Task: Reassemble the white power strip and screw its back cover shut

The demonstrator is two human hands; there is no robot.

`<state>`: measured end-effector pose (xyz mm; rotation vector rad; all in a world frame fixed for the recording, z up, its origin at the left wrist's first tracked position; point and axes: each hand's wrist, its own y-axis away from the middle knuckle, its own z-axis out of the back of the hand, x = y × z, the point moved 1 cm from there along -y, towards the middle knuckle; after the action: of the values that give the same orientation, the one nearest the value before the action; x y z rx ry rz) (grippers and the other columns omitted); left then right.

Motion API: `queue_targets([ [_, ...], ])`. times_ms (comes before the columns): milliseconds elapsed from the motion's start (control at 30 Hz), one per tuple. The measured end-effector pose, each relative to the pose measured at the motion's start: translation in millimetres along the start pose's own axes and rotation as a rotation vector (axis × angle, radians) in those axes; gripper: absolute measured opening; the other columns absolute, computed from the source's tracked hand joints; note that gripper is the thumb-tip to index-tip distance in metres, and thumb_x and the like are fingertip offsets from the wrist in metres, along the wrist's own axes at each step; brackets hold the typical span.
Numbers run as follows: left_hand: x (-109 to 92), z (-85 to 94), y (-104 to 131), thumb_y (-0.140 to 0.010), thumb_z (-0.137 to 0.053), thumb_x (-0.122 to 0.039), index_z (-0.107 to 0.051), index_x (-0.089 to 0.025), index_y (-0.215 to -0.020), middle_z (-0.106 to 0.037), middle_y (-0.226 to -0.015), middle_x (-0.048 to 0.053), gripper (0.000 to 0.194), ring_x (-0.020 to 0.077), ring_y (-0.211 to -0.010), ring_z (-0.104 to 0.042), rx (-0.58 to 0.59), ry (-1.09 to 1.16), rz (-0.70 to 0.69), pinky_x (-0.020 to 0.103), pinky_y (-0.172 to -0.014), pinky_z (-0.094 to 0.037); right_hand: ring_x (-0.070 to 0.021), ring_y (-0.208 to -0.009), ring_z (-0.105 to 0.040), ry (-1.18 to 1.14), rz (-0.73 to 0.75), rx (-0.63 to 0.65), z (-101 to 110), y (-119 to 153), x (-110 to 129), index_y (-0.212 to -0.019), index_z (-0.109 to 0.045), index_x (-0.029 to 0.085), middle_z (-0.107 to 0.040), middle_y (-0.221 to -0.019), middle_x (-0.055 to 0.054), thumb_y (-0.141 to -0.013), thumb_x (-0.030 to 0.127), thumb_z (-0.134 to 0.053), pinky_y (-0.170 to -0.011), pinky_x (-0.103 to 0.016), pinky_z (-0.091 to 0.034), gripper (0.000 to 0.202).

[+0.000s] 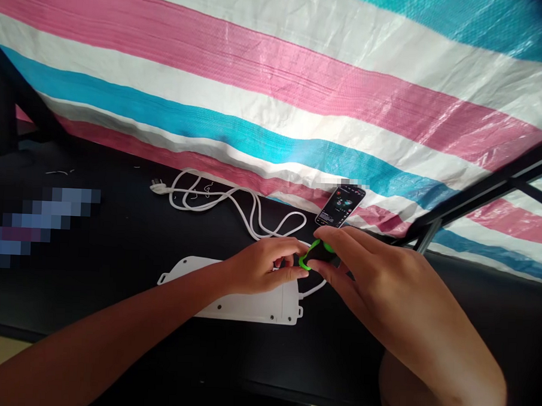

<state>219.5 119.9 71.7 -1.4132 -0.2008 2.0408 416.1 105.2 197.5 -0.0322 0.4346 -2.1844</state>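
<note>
Currently, the left hand [275, 264] and right hand [360, 267] pinch the green-and-black object [318, 253] above the white power strip [249, 301].

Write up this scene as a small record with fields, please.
Left hand: above the case, fingertips at the green-black piece's edge; grip unclear
Right hand: fingers closed on the green-black piece
Case: white, flat on the table, screws visible, partly hidden by the left hand and arm
Cord: white, attached at the case's right end, loosely looped beyond it
Plug: at the cord's far end, lying on the table
Phone: beyond the right hand, screen lit
Backdrop: striped sheet, pink, white and blue
</note>
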Motion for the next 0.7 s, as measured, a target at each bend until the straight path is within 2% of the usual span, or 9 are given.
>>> queue_targets([
  [233, 2, -2.3, 0, -0.097, -0.068, -0.035, -0.065, -0.017, -0.103, -0.060, -0.081, -0.001, 0.020, 0.0102, -0.069, -0.055, -0.026, -0.011, -0.016, 0.024, -0.063, -0.041, -0.0157, -0.056, -0.061, 0.111, 0.000, -0.062, -8, -2, -3, -0.116, -0.063, 0.016, -0.073, -0.087, -0.007, -0.103, 0.046, -0.056, -0.050, -0.029, -0.030, 0.033],
  [333, 2, -2.7, -1, -0.101, -0.062, -0.035, -0.065, -0.016, -0.099, -0.060, -0.081, 0.000, 0.019, 0.0117, -0.071, -0.055, -0.017, -0.036, -0.039, 0.026, -0.067, -0.043, -0.0172, -0.061, -0.064, 0.068, -0.006, -0.065, -9, -1, -5, -0.116, -0.063, 0.017, -0.073, -0.087, -0.007, -0.104, 0.047, -0.055, -0.051, -0.029, -0.034, 0.034],
  [500, 1, -3.8, -1, -0.100, -0.064, -0.035, -0.066, -0.016, -0.098, -0.062, -0.084, 0.001, 0.019, 0.0116, -0.073, -0.057, -0.007, -0.028, -0.034, 0.025, -0.067, -0.044, -0.0207, -0.089, -0.073, -0.113, 0.057, 0.057, -3, 3, -10, -0.139, -0.052, 0.020, -0.071, -0.123, -0.011, -0.106, 0.032, -0.050, -0.065, -0.030, -0.050, 0.035],
  [600, 2, -4.4, 0, -0.098, -0.068, -0.035, -0.066, -0.016, -0.096, -0.064, -0.084, 0.000, 0.019, 0.0100, -0.071, -0.058, -0.006, 0.004, -0.020, 0.023, -0.065, -0.044, -0.0205, -0.086, -0.074, -0.138, 0.066, 0.089, -1, 3, -12, -0.138, -0.052, 0.020, -0.073, -0.119, -0.009, -0.106, 0.029, -0.050, -0.067, -0.030, -0.053, 0.034],
  [700, 3, -4.5, 1, -0.097, -0.068, -0.037, -0.066, -0.016, -0.097, -0.065, -0.086, 0.001, 0.021, 0.0099, -0.072, -0.060, -0.019, -0.011, -0.016, 0.023, -0.064, -0.044, -0.0203, -0.079, -0.074, -0.099, 0.067, 0.069, -3, 1, -14, -0.136, -0.053, 0.020, -0.075, -0.110, -0.008, -0.105, 0.032, -0.052, -0.064, -0.031, -0.053, 0.033],
])
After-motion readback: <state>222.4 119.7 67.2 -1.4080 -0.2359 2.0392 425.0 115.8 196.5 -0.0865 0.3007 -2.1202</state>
